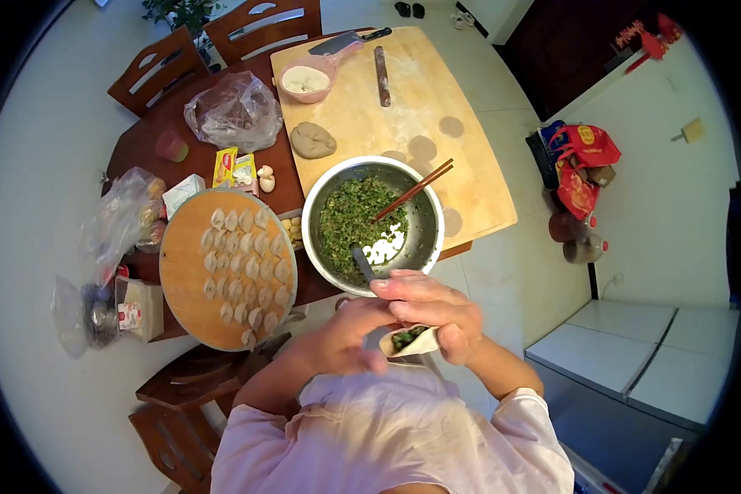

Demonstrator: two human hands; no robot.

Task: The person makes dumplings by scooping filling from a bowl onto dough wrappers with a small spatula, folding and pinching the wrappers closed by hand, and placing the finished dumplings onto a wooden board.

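Note:
A half-folded dumpling [410,337], its pale wrapper open at the top with green filling showing, is held in front of my chest. My right hand [438,311] grips its right side, thumb on the wrapper and fingers stretched across above. From the other side my left hand [346,333] closes on the left edge; its thumb is slightly blurred and its fingertips are partly hidden. Just beyond stands a steel bowl [427,243] of chopped green filling [350,210], with chopsticks [416,189] and a dark-handled utensil [362,263] leaning in it.
A round board [181,288] at left carries rows of dumplings [243,263]. On the wooden board [469,181] are a rolling pin [382,76], dough [313,140], wrappers [422,149], a flour bowl [306,82] and a cleaver [337,43]. Plastic bags [235,111] and eggshells [266,179] lie nearby.

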